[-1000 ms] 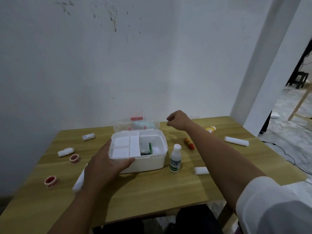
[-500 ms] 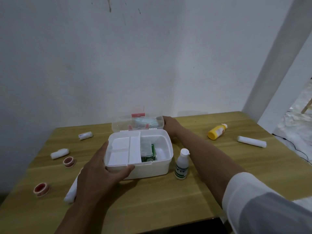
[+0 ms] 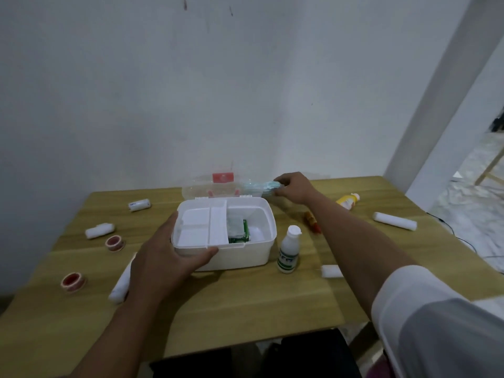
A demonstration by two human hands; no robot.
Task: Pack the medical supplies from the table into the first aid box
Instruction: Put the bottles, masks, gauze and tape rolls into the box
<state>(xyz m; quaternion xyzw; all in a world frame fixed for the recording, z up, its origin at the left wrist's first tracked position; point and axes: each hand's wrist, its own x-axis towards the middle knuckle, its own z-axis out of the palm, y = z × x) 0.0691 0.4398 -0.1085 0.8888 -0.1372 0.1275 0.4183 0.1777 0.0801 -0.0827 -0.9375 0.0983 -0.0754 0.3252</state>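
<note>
The white first aid box point(image 3: 261, 249) stands open mid-table, its clear lid point(image 3: 201, 190) folded back. A white tray insert point(image 3: 201, 226) fills its left half and a green packet point(image 3: 241, 233) lies in the right half. My left hand point(image 3: 161, 257) grips the box's front-left corner. Behind the box, my right hand point(image 3: 293, 186) pinches a pale blue packet of face masks point(image 3: 259, 186) beside the lid. A white bottle point(image 3: 288, 249) stands right of the box.
On the wooden table point(image 3: 245, 296): bandage rolls point(image 3: 99, 231), point(image 3: 139, 205), point(image 3: 120, 285), point(image 3: 395, 221), point(image 3: 331, 271), two red tape rolls point(image 3: 115, 242), point(image 3: 73, 281), a yellow bottle point(image 3: 347, 201) and a red tube point(image 3: 313, 222). A white wall stands just behind the table.
My right hand went from a raised fist down behind the box, then took hold of the blue mask packet and drew it to the right. My left hand stayed on the box.
</note>
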